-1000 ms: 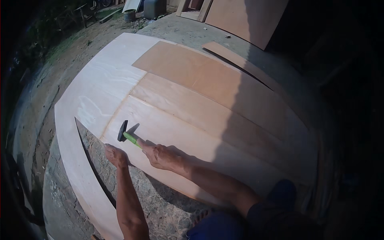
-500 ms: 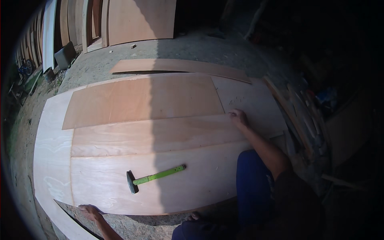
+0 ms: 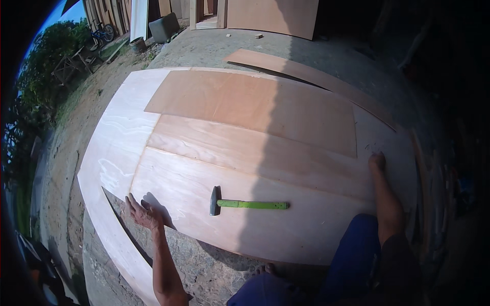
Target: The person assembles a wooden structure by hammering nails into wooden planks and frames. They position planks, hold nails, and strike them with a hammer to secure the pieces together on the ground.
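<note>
A large pale plywood sheet (image 3: 189, 196) lies low before me, with seams between its pieces and a tan panel (image 3: 245, 97) along the far side. My left hand (image 3: 145, 213) is at the sheet's near left edge, fingers stretched out and touching the seam's end. Toward the right end, my right hand (image 3: 377, 161) bends down with its fingers bunched beside several small nail-like bits (image 3: 371, 146); what it pinches, if anything, is too small to see. Between the hands rests a hammer (image 3: 245, 204) with a green handle, its head to the left.
A narrow wood strip (image 3: 286, 69) lies behind the sheet, and another pale strip (image 3: 109, 229) extends at the near left. Boards (image 3: 273, 18) stand upright at the back beside a grey container (image 3: 164, 27). My knee (image 3: 357, 239) is close to the sheet's near right edge.
The view has swung left, so the scene sits further right. My left hand has moved up onto the seam's end with fingers extended. My right hand has reached the small nail-like bits.
</note>
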